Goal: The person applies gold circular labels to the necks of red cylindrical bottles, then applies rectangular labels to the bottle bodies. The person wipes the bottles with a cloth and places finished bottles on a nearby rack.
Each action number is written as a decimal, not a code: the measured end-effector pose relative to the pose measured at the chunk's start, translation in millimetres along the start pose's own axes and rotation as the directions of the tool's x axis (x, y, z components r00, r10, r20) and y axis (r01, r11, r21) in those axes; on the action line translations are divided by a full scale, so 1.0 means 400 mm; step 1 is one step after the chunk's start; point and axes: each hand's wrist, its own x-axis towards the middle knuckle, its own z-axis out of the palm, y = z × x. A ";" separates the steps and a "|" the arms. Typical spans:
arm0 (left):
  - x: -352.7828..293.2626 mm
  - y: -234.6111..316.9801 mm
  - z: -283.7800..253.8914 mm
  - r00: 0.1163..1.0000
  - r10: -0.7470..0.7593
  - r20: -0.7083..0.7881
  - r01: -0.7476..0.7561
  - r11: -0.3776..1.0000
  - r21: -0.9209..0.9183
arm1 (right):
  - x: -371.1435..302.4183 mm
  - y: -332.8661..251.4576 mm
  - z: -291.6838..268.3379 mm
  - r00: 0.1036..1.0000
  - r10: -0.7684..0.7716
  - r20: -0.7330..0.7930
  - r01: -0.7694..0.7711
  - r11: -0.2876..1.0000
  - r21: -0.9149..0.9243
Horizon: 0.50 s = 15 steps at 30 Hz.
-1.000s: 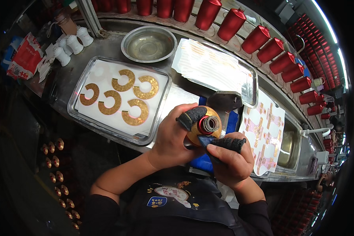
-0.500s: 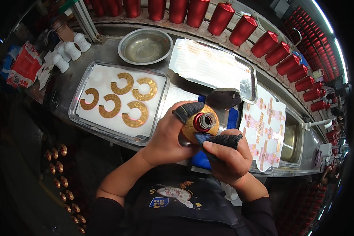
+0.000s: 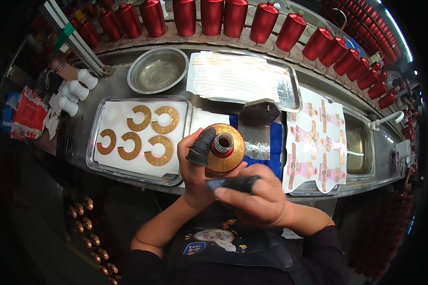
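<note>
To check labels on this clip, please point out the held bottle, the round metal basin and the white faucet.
Held bottle (image 3: 223, 162): head view, on its gold shoulder.
Round metal basin (image 3: 138, 71): head view, on its inner wall.
White faucet (image 3: 386, 119): head view, on its spout.

A round metal bowl (image 3: 140, 69) is resting on the metal table (image 3: 113, 86), toward its far side. At far left, white containers (image 3: 87, 79) are clustering near a red-and-white package (image 3: 31, 114). Behind the table, red bottles (image 3: 184, 18) are standing along a long ledge (image 3: 199, 42). At right, a white faucet (image 3: 386, 119) is extending toward a metal sink (image 3: 359, 163).
</note>
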 end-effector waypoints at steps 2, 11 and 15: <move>-0.005 0.002 0.000 1.000 0.016 0.000 -0.016 0.999 0.048 | -0.012 0.012 -0.019 0.995 0.071 -0.067 -0.076 0.994 -0.072; -0.003 0.002 -0.010 0.983 -0.179 0.039 0.182 0.979 -0.094 | 0.017 0.046 -0.055 0.986 0.162 -0.037 -0.148 0.960 0.238; 0.041 -0.008 -0.054 0.947 -0.204 0.248 0.260 0.940 -0.220 | 0.027 0.102 -0.052 0.786 0.618 0.011 -0.586 0.739 0.333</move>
